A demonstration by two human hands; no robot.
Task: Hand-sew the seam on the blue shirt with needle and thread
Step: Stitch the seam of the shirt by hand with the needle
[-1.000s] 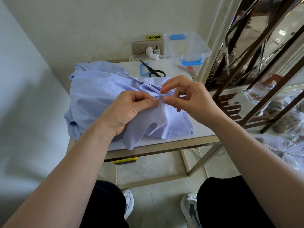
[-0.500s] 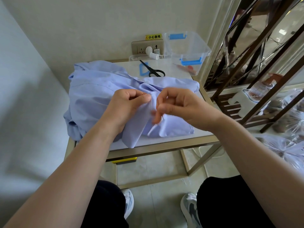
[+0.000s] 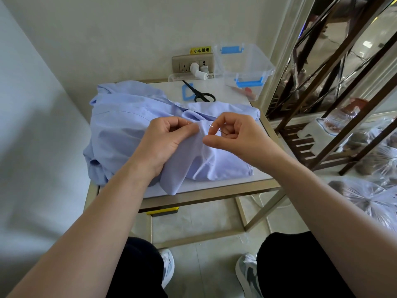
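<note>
Shirt (image 3: 129, 130): pale blue, bunched over the left and middle of the table (image 3: 214, 191); one corner droops past the table's front edge.
Left hand (image 3: 163, 145): above the table's middle; fingers curled, thumb and fingertips pinching a raised fold of the shirt.
Socket plate (image 3: 192, 63): on the wall just behind the table's back edge, white plug in it.
Scissors (image 3: 200, 94): black, blades together, flat on the bare table top behind the shirt.
Needle (image 3: 216, 129): above the table's middle, tip pointing at the pinched fold; contact with the cloth cannot be told.
Right hand (image 3: 238, 136): above the table's right half; fingers curled round the needle, thumb stretched toward the fold. Which fingers pinch it is unclear.
Clear box (image 3: 247, 67): at the table's back right corner, blue clasps.
</note>
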